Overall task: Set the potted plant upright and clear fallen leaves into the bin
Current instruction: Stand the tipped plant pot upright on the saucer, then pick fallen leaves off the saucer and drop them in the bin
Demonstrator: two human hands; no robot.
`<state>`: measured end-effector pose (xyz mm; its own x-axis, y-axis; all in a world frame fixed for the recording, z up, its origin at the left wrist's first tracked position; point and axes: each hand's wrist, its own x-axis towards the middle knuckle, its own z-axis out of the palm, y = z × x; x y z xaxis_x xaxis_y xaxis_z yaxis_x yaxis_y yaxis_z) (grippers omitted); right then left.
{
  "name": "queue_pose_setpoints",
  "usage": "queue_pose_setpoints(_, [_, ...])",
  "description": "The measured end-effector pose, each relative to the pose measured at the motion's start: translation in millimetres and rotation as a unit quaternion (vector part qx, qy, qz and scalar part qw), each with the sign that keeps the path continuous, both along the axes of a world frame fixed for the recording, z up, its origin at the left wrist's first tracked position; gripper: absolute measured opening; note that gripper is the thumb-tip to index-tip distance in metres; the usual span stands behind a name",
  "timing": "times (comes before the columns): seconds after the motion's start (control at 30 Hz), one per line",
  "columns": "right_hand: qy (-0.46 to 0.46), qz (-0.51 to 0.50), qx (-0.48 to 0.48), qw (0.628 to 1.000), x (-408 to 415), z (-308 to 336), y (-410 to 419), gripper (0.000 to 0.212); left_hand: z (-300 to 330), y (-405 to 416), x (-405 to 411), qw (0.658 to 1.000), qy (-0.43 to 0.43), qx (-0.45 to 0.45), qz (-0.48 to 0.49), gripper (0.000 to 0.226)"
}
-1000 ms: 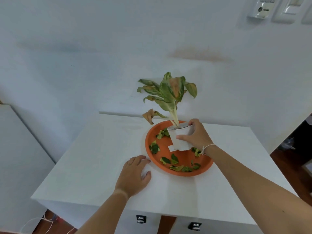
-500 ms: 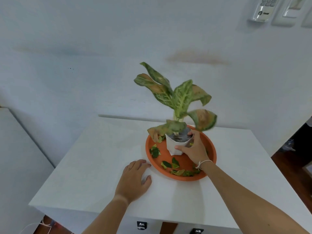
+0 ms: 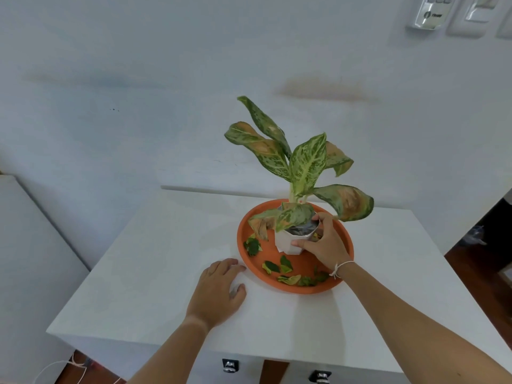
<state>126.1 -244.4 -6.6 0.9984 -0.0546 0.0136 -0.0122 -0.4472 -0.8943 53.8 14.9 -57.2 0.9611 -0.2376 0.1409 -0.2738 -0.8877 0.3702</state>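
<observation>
A potted plant [image 3: 300,164] with mottled green and browning leaves stands upright in its white pot [image 3: 285,242] on an orange saucer tray [image 3: 345,242]. My right hand [image 3: 324,242] wraps the pot's right side, thumb on the front, fingers over the rim. Several small fallen leaves [image 3: 279,267] lie scattered on the tray's front and left. My left hand [image 3: 219,292] rests flat on the white table, fingers spread, just left of the tray's rim. No bin is in view.
The white table [image 3: 144,273] stands against a white wall, with its front edge close below my arms. A lower white surface [image 3: 16,245] sits at the left. Wall switches and a remote holder [image 3: 428,12] hang at the top right.
The pot went from tilted and lifted to standing upright on the tray, its leaves now facing me. My right hand stayed on the pot; my left hand barely moved.
</observation>
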Motion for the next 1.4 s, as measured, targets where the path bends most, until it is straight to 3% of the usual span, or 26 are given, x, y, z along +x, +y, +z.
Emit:
queue_pose_setpoints(0.47, [0.009,0.023,0.016,1.0,-7,1,-5,0.067,1,-1,-1,1.0,-0.013,-0.01,0.002,0.059])
queue_pose_setpoints(0.6, [0.018,0.019,0.025,0.999,-14,4,-8,0.082,3,-1,-1,1.0,-0.01,-0.008,-0.004,0.062])
queue_pose_setpoints(0.7, [0.01,0.002,-0.054,0.999,-19,10,-18,0.083,5,-1,-1,1.0,-0.006,-0.02,-0.009,0.064])
queue_pose_setpoints(0.8, [0.047,0.031,-0.143,0.988,-23,15,-29,0.088,11,-4,1,0.995,-0.002,-0.099,0.016,0.057])
queue_pose_setpoints(0.97, [0.125,0.068,-0.311,0.939,-32,14,-32,0.097,21,-17,12,0.986,-0.04,-0.152,0.06,0.027])
queue_pose_setpoints(1.07, [0.137,0.084,-0.394,0.905,-35,13,-28,0.103,32,-29,18,0.983,-0.066,-0.158,0.065,0.033])
queue_pose_setpoints(1.23, [0.156,0.105,-0.44,0.878,-37,10,-21,0.109,43,-43,39,1.0,-0.002,0.013,0.005,0.068])
queue_pose_setpoints(1.4, [0.143,0.084,-0.459,0.873,-35,6,-19,0.11,41,-54,52,0.983,0.105,0.147,0.008,0.093])
